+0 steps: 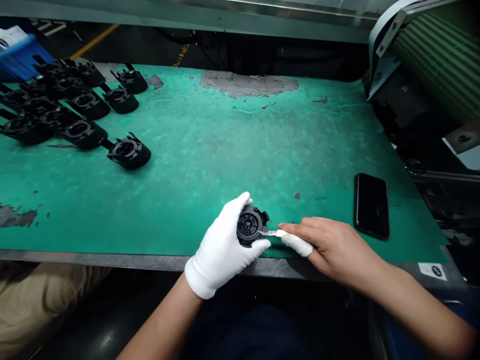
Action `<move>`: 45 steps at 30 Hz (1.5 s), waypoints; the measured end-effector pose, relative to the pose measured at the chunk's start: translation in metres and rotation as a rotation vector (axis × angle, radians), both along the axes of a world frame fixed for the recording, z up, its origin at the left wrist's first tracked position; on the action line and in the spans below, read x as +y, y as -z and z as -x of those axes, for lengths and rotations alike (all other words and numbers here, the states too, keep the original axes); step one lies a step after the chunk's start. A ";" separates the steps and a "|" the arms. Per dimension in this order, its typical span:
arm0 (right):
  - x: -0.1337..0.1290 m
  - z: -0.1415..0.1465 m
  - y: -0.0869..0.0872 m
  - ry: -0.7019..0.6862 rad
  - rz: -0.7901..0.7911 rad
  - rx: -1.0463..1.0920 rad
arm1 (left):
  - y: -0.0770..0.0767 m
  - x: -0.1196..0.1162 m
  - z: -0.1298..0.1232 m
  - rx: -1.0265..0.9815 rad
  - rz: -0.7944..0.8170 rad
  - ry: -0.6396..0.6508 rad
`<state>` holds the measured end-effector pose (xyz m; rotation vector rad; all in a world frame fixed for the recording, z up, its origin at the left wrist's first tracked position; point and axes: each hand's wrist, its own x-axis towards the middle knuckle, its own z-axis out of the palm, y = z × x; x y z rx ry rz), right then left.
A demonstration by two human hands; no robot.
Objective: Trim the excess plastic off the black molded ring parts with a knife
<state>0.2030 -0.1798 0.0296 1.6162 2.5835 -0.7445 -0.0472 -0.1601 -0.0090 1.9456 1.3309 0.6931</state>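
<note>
My left hand [225, 237], in a white glove, is wrapped round a round black plastic part [248, 225] just above the front edge of the green mat. The part's ringed face with small holes points up toward me, and a tab sticks out at its right. Between thumb and fingers my right hand [330, 245] grips a small knife [278, 233] with a pale handle. Its metal blade points left, and the tip meets the right side of the part's face. White wrapping covers the right thumb; the other fingers are bare.
Several similar black parts [80, 129] stand grouped at the left, one [129, 151] apart from them. A black phone [371, 205] lies at the right. Behind the group is a blue bin [24, 57]. A ribbed green conveyor belt [442, 55] rises at upper right. Another person's leg [48, 305] shows lower left.
</note>
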 end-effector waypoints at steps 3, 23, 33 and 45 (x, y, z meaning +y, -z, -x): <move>0.006 0.003 0.000 0.004 -0.058 -0.090 | 0.000 0.002 0.000 0.000 -0.022 -0.009; -0.015 0.025 0.004 0.240 -0.110 -0.025 | 0.013 -0.021 -0.034 0.050 -0.248 -0.301; -0.014 0.042 0.007 0.280 -0.253 -0.234 | 0.013 -0.024 -0.043 0.040 -0.291 -0.368; -0.032 0.010 -0.005 0.182 0.065 0.114 | -0.001 -0.003 0.002 0.077 -0.134 0.035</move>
